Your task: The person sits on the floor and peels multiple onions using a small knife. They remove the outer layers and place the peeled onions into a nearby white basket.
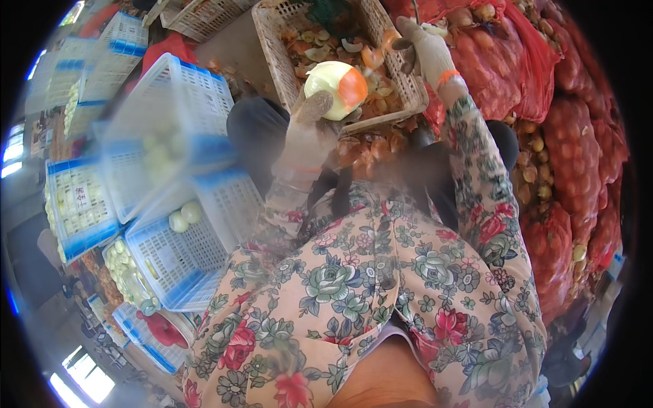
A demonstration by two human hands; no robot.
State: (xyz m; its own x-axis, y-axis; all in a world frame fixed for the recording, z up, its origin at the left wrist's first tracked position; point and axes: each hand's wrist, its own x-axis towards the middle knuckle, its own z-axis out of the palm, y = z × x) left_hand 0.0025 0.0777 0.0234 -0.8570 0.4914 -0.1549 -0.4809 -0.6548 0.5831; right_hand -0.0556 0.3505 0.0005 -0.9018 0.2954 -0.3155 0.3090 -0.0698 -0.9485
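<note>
My left hand [316, 115], in a pale, soiled work glove, holds a partly peeled onion [331, 89]. Most of the onion is bare and pale; a patch of orange skin stays on its right side. Beneath the onion is a dirty plastic crate [270, 56] with onion skins and trimmings [375, 76] in it. My right hand [423, 48], gloved too, is beyond the crate's right rim, closed around a thin tool, apparently a knife [416, 11], whose lower part the fingers hide. A curled piece of onion skin [391, 41] is beside those fingers.
To the left stand white-and-blue plastic crates [168, 255], one with two peeled onions [186, 217]. A plastic bottle [140, 293] lies among peeled onions [120, 262]. Red mesh sacks of onions [576, 163] are piled on the right. Loose skins [365, 150] lie near my knees.
</note>
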